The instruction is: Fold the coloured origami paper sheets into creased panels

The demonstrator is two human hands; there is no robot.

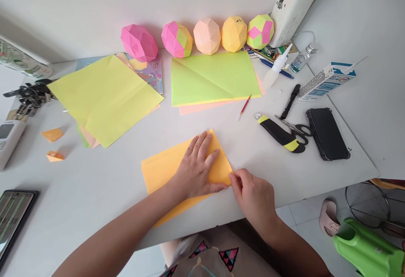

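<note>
On the white table before me lies a folded sheet of orange paper, turned slightly askew. My left hand rests on its right part, palm down with the fingers stretched out. At the sheet's right edge, near the lower corner, my right hand pinches the paper between thumb and bent forefinger. The left thumb points toward this pinch. Part of the sheet is hidden beneath the left hand and forearm.
Yellow paper and green paper lie behind. Several faceted paper balls, one pink, line the wall. To the right are a utility knife, scissors, a marker, a phone and a glue bottle.
</note>
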